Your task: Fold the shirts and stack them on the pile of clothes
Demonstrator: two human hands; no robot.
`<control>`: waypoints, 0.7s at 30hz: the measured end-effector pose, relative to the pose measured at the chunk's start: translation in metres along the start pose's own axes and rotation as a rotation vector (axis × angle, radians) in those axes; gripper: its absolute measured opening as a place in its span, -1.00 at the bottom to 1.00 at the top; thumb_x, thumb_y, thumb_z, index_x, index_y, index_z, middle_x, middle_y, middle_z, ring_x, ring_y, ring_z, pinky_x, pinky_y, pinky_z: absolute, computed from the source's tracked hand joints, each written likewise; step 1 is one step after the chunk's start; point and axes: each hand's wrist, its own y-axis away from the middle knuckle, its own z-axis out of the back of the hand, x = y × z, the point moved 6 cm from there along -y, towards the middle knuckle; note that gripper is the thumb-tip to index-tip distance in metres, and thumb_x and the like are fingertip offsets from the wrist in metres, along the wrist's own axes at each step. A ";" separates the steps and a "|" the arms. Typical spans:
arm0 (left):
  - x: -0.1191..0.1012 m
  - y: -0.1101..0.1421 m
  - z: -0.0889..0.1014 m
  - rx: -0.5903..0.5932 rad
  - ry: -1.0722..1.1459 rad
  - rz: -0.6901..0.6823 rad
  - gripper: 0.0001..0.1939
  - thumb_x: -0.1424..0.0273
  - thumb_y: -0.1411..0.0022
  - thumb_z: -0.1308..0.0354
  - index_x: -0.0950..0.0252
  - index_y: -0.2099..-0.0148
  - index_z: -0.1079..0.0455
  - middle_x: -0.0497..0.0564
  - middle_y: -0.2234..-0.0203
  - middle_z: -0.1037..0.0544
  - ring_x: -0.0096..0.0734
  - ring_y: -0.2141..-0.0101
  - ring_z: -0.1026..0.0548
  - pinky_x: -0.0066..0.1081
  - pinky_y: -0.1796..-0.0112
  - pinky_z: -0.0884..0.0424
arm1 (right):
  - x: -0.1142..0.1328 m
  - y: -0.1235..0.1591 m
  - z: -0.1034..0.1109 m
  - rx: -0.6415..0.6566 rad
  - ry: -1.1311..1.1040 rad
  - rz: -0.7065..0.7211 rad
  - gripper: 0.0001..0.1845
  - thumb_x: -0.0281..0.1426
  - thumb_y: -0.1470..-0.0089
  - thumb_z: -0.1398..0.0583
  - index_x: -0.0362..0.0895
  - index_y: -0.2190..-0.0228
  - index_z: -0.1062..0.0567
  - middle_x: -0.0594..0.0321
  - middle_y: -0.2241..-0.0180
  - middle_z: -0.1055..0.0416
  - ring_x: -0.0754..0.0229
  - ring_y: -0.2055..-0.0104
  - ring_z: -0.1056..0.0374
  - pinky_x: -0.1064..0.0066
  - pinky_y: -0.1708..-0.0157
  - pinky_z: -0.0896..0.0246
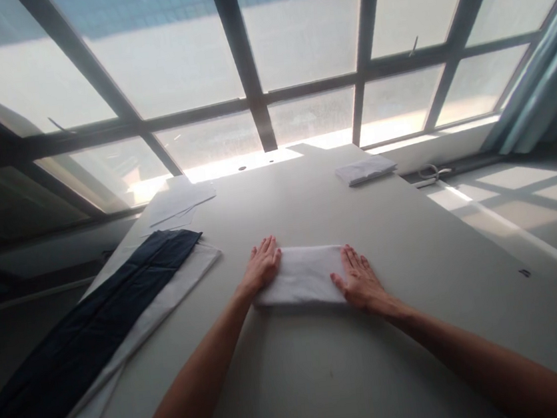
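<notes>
A white cloth (309, 276), folded into a flat rectangle, lies on the white table (297, 374) in front of me. On its left end rests my left hand (263, 264), fingers stretched out and pointing away from me. My right hand (359, 277) lies flat over the right end, thumb apart from the other fingers. Both palms press down on the cloth, and neither hand grips it. The parts of the cloth under my hands are hidden.
Dark trousers (114, 315) lie over white fabric (181, 284) along the table's left side. Sheets of paper (177, 204) lie beyond them. Another folded white cloth (365, 170) sits near the far right edge. Windows (301, 32) stand behind the table, with a curtain (540, 78) at right.
</notes>
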 end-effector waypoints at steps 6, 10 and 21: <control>-0.004 0.025 0.028 -0.090 -0.054 0.034 -0.36 0.15 -0.53 0.24 0.42 -0.47 -0.09 0.33 -0.42 -0.11 0.11 -0.43 -0.01 0.22 -0.32 0.05 | -0.047 0.000 0.019 -0.112 -0.073 0.039 -0.38 -0.31 -0.37 0.11 -0.32 -0.33 -0.29 -0.07 -0.41 -0.10 0.03 -0.47 0.04 0.11 -0.45 0.23; -0.095 0.070 0.028 -0.081 -0.057 -0.461 -0.15 -0.06 -0.42 -0.02 0.30 -0.53 0.06 0.23 -0.46 -0.04 0.00 -0.46 0.12 0.07 -0.36 0.02 | -0.052 -0.010 0.025 -0.123 -0.055 0.069 -0.41 -0.28 -0.32 -0.06 -0.29 -0.28 -0.37 -0.10 -0.40 -0.12 -0.06 -0.46 0.03 0.05 -0.44 0.20; -0.114 0.084 -0.015 -0.108 0.038 -0.647 -0.29 0.61 -0.35 0.09 0.13 -0.49 -0.07 0.08 -0.40 -0.20 -0.10 -0.44 0.01 0.26 -0.36 0.17 | -0.052 -0.064 0.045 -0.124 -0.148 0.271 -0.61 -0.34 -0.24 -0.24 -0.15 -0.07 -0.58 -0.07 -0.26 -0.36 -0.09 -0.35 -0.20 0.04 -0.34 -0.04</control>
